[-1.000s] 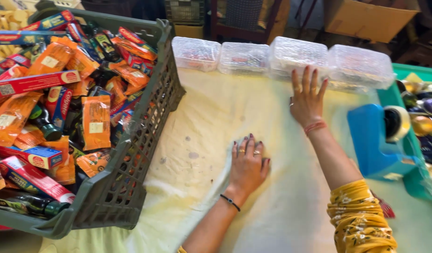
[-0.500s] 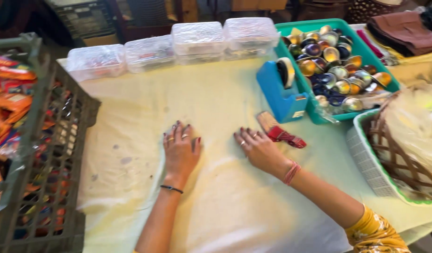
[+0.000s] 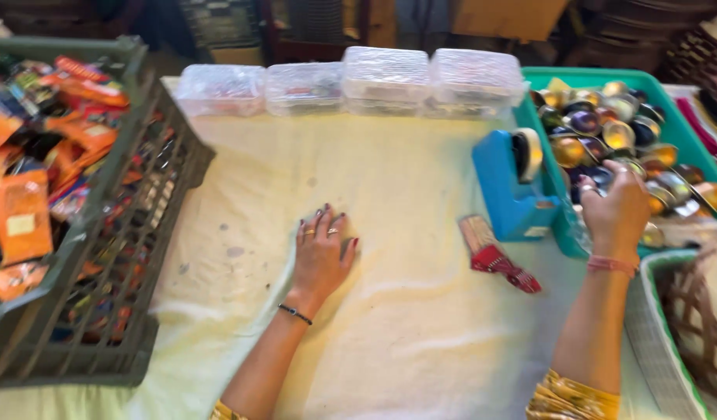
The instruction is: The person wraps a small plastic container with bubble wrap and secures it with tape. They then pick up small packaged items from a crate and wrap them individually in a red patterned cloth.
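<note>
Nothing yet lifted out: right hand (image 3: 617,208) reaching into the teal tray (image 3: 689,128) of shiny round tins (image 3: 599,144), grip curled but contents hidden, left hand (image 3: 321,260) open, flat on the cloth-covered bench (image 3: 389,327).

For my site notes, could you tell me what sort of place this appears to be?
Probably a packing or gift-assembly table: a dark crate of snack packets, a teal tray of shiny round tins that the right hand reaches into, and a blue tape dispenser.
</note>
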